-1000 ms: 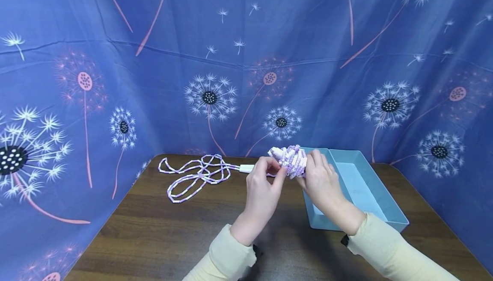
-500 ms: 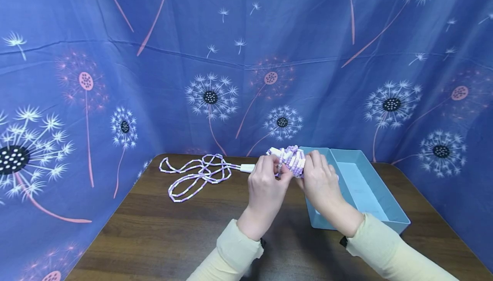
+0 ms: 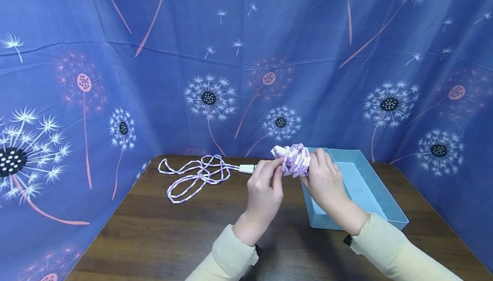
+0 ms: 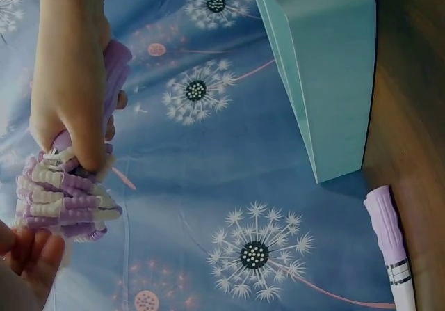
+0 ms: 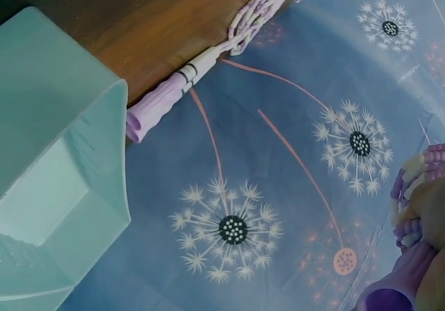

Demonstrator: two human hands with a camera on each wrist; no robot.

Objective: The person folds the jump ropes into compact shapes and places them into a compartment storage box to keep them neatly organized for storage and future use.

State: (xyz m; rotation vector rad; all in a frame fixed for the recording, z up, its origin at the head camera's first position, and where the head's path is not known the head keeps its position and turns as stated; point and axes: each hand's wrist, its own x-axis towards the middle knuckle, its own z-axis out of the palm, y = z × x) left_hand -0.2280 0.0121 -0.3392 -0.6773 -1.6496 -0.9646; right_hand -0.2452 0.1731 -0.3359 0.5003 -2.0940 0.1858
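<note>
A beaded jump rope (image 3: 295,160) in white and lilac is wound into a thick bundle round its handle, above the table. My right hand (image 3: 327,182) grips the purple handle (image 4: 117,67), whose hollow end sticks out behind the palm. At the bundle's near left side, my left hand (image 3: 263,191) pinches the beaded strand between fingertips and thumb. Left of the tray lies another handle (image 5: 170,102), lilac and white with dark bands. From it a loose beaded rope (image 5: 254,19) spreads in loops across the table's far left part.
A light blue-green divided tray (image 3: 393,199) stands on the right of the brown wooden table (image 3: 165,238), just behind and beside my right hand. A blue dandelion-print cloth (image 3: 239,93) hangs round the table's back and sides.
My left hand went up over the bundle's left side, then came back down to its near side. The right hand stays on the handle, with the bundle shifting slightly right.
</note>
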